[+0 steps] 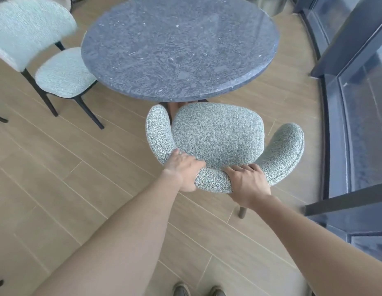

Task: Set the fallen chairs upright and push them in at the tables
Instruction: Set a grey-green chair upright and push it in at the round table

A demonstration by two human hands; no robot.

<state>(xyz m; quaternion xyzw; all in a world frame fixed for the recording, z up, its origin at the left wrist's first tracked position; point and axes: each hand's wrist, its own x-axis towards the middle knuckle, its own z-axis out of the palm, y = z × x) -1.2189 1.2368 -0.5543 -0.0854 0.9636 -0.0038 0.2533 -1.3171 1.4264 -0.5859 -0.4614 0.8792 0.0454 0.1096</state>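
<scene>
left hand (182,173) and right hand (247,182) grip back of upright, seemingly grey-green speckled chair (217,133).

Left hand (182,171), right hand (247,182) bare; forearms (130,231) bare, unsleeved; dark grey-brown shoes (181,289), rounded toes.

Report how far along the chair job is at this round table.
Done: the speckled armchair stands upright; the pale side chair is upright, its seat at the edge of the round stone table. In hand: the left hand and right hand grip the armchair's curved backrest. Left: push it in; its seat barely reaches the tabletop.
</scene>
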